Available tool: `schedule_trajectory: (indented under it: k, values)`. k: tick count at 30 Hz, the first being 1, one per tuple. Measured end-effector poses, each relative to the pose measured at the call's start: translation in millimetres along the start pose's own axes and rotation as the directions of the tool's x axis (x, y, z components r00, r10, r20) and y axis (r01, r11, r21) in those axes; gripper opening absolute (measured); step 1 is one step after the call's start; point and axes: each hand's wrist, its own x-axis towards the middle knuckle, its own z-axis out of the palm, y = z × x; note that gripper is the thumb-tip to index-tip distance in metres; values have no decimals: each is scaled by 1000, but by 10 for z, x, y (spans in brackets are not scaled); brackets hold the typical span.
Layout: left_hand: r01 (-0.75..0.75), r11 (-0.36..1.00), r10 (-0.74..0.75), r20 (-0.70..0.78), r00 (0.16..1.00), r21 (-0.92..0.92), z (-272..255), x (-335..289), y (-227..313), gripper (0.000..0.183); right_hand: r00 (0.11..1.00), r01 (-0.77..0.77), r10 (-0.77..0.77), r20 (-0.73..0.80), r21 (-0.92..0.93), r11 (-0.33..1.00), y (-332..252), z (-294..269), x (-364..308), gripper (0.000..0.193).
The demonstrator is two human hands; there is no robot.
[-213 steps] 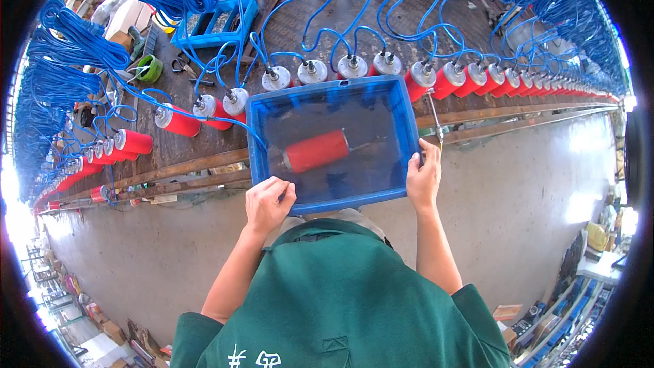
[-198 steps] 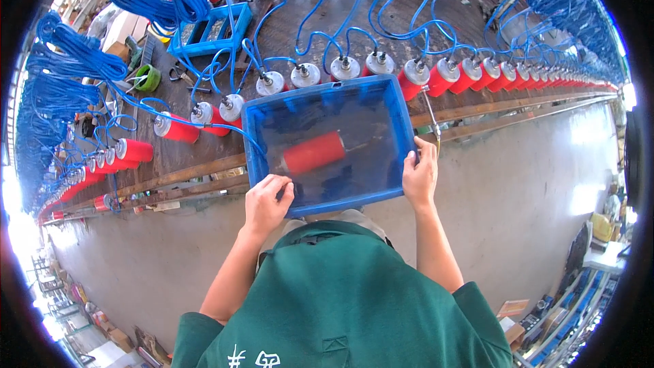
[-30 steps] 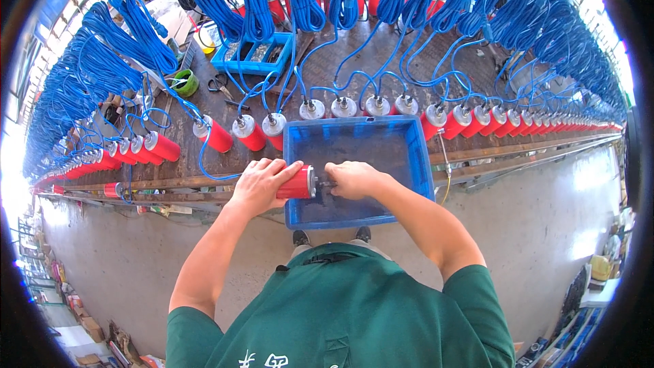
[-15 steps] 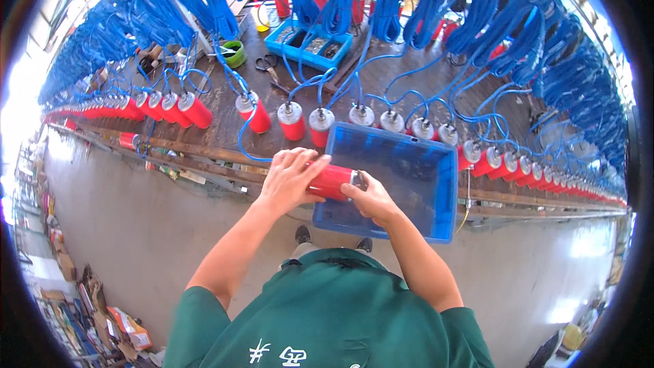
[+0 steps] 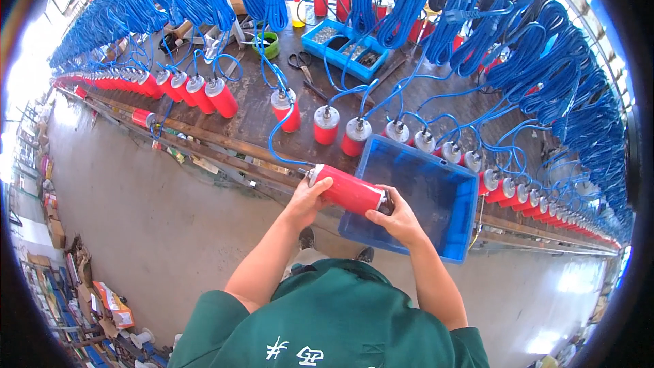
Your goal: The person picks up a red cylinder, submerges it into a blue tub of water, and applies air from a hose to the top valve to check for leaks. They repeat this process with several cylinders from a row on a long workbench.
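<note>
A red metal cylinder [image 5: 351,191] with a silver cap and a dark far-right end lies sideways between my hands, tilted down to the right. My left hand [image 5: 306,203] grips its capped end, thumb across the red side. Around the dark end my right hand [image 5: 398,217] is closed, thumb on the near side. A blue cable [image 5: 274,146] runs from the capped end to the bench. Just beyond and right of the cylinder, a blue plastic crate [image 5: 415,208] sits at the bench edge, partly hidden by my right hand.
Upright red cylinders [image 5: 325,126] with blue cables line the wooden bench [image 5: 259,119]. Coiled blue cables [image 5: 402,0] hang above. Scissors [image 5: 300,61], a green bowl [image 5: 268,46] and a blue parts tray [image 5: 345,50] lie farther back.
My left hand has shifted from over the cylinder to its capped end, so more of the red side shows. The whole view has moved, with the bench appearing farther right.
</note>
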Motion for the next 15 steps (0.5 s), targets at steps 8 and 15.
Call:
schedule_trajectory:
  k: [8,15]
  values:
    - [-411,800,499,-104,861,437,135,-440,704,65,973,38,-48,-224,-47,998,-240,-34,-85,49]
    - [-448,311,695,121,709,838,-228,-1050,2028,74,982,33,-62,-181,-158,987,-431,198,107,34]
